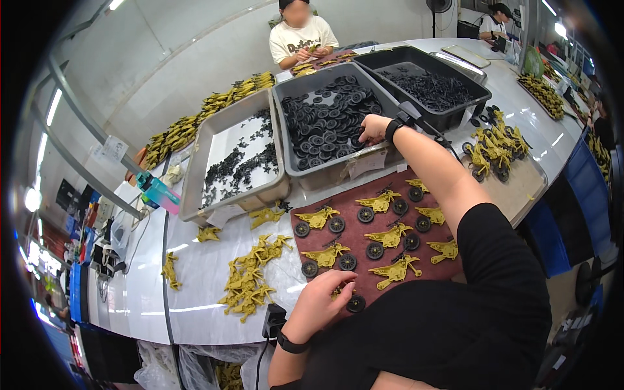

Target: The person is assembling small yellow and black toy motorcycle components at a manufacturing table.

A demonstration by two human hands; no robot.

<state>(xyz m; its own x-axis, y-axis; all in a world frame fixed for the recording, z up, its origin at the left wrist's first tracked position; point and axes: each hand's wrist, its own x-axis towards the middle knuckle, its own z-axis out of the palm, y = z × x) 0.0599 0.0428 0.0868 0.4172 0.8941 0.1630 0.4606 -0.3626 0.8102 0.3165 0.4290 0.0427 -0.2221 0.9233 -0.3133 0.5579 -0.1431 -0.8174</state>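
Note:
My right hand (375, 129) reaches into a grey tub (305, 179) of black toy wheels (328, 123). Its fingers are pinched together at the tub's near right, and whatever they grip is hidden. Low over the dark red mat (354, 195), my left hand (324, 300) has its fingers curled. Part of a yellow piece shows under them, beside a loose black wheel (355, 303); what the fingers hold cannot be made out. Yellow toy motorcycle bodies (388, 238) lie in rows on the mat, several with wheels laid against them. One nearer body (394, 272) has no wheels beside it.
Left of the wheels stands a tub (281, 185) of small black parts; right, a black tub (478, 107) of dark pieces. Yellow bodies are heaped on the table (253, 276). Wheeled toys (497, 146) pile on a board at right. A person (302, 36) works opposite. A bottle (156, 190) stands left.

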